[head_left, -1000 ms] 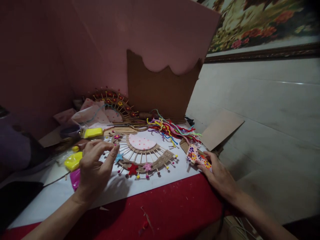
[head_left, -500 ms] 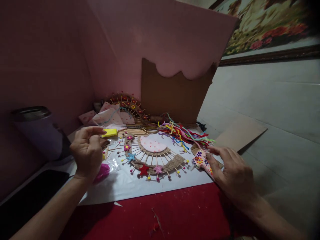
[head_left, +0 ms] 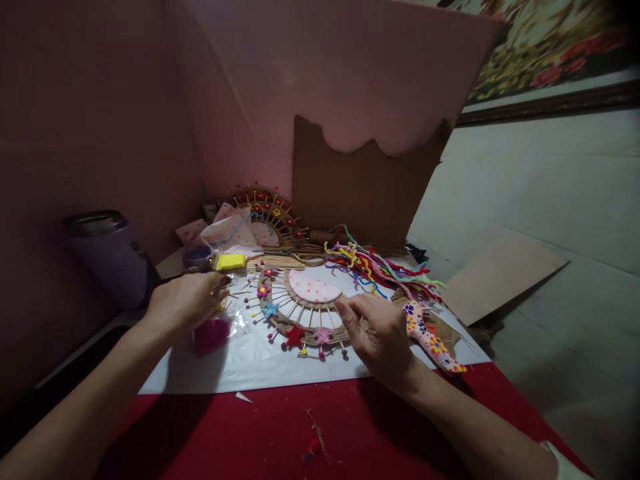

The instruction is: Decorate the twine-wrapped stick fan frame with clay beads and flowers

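Observation:
My left hand (head_left: 193, 301) has its fingers pinched together over small yellow bits, left of the fan-shaped craft; a tiny dark thing shows at its fingertips, too small to name. My right hand (head_left: 377, 333) is closed over the right end of the craft, and what its fingers hold, if anything, is hidden. The half-round craft (head_left: 330, 335) has sticks, a twine band, stars, flowers and beads around a dotted pink centre (head_left: 314, 287). A magenta packet (head_left: 213, 335) lies below my left hand. To the right of my right hand rests a flower-patterned glue gun (head_left: 435, 343).
Coloured yarn (head_left: 383, 270) lies behind the craft, with scissors (head_left: 300, 257) and a yellow block (head_left: 231, 261) further left. A purple tumbler (head_left: 107, 257) stands at the left. Brown cardboard (head_left: 360, 190) and a second decorated fan (head_left: 273, 207) are at the back.
My right hand has left the glue gun and moved left to the craft. My left hand has lowered from beside the yellow block, uncovering a purple round container. The view has shifted slightly.

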Demonstrator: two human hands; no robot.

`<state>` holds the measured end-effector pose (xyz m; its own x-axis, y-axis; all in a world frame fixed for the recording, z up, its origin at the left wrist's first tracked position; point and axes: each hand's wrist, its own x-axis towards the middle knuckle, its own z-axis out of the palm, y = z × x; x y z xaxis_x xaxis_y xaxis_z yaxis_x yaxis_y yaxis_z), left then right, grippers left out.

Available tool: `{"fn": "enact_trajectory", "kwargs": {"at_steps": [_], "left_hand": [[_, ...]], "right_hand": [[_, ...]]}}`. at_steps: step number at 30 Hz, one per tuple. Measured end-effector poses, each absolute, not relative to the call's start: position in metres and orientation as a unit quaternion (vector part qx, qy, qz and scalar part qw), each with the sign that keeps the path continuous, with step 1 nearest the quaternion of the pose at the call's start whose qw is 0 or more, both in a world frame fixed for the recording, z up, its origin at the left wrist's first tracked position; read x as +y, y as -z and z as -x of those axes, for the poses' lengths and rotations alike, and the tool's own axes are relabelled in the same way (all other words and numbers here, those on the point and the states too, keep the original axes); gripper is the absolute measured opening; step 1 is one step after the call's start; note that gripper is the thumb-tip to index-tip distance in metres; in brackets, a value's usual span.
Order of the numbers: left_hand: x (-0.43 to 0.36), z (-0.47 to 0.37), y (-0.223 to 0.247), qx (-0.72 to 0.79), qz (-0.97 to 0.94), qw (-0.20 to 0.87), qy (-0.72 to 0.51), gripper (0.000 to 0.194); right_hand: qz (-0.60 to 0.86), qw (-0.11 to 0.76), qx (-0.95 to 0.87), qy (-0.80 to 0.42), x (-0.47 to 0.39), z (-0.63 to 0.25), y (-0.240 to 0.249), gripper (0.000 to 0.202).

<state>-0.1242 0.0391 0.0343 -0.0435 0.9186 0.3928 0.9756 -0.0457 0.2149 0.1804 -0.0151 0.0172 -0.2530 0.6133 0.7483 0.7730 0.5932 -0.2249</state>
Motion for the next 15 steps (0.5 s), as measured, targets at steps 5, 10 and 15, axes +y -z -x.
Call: {"fn": "enact_trajectory", "kwargs": {"at_steps": [5, 10, 15], "left_hand": [[0.028, 0.116, -0.025, -0.699, 0.706, 0.115, 0.016, 0.034], [0.028, 0.113, -0.021, -0.708, 0.695, 0.118, 0.045, 0.034], [0.024, 0.117, -0.027, -0.72, 0.671, 0.115, 0.132, 0.018]], "right_hand": [[0.461, 0.426, -0.774, 0.087, -0.002, -0.195, -0.003, 0.031], [0.455, 0.416, -0.782, 0.094, -0.003, -0.197, 0.002, 0.029], [0.442, 0.422, -0.787, 0.085, -0.005, -0.196, 0.0, 0.026]]}}
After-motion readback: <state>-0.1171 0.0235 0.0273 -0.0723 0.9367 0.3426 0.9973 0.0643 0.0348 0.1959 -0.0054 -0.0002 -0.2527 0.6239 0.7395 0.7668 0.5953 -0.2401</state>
